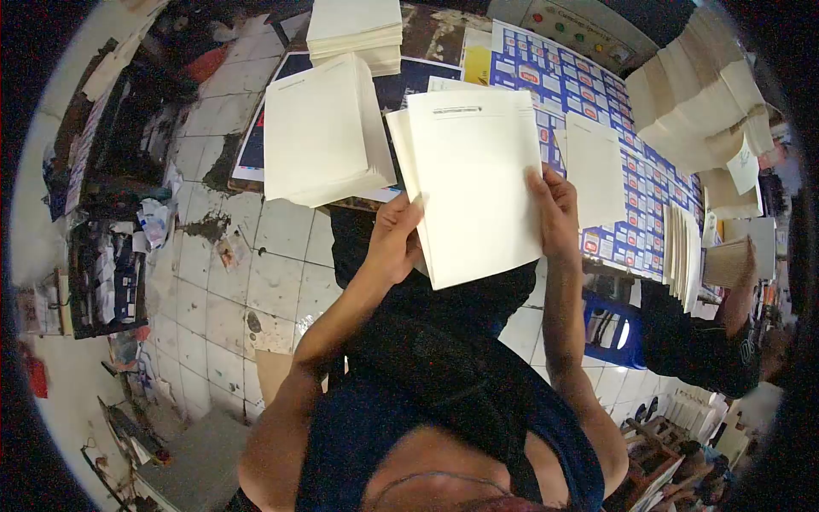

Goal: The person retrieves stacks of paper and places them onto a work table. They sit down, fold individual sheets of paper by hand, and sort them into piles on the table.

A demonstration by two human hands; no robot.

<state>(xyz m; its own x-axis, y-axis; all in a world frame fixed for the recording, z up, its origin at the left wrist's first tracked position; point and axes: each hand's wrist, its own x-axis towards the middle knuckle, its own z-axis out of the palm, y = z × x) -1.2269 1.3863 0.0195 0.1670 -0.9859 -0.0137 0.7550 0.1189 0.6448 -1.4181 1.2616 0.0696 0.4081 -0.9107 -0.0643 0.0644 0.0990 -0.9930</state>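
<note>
Both of my hands hold up a sheaf of cream paper sheets (482, 192) with a small printed heading along the top edge. My left hand (397, 235) pinches its left side, where a few sheets fan out behind the front one. On the right edge, my right hand (556, 209) has its thumb on the front and its fingers curled behind. Left of the sheaf, a thick, uneven stack of similar sheets (314, 132) rests on the table. Another thin pile of sheets (595, 171) lies just right of my right hand.
A taller paper stack (354, 30) stands at the back. Blue printed sheets (636, 218) cover the table's right part, beside a control panel (576, 30) and high paper piles (699, 94). At right, another person's arm (738, 294) reaches toward papers. A blue stool (627, 346) stands below.
</note>
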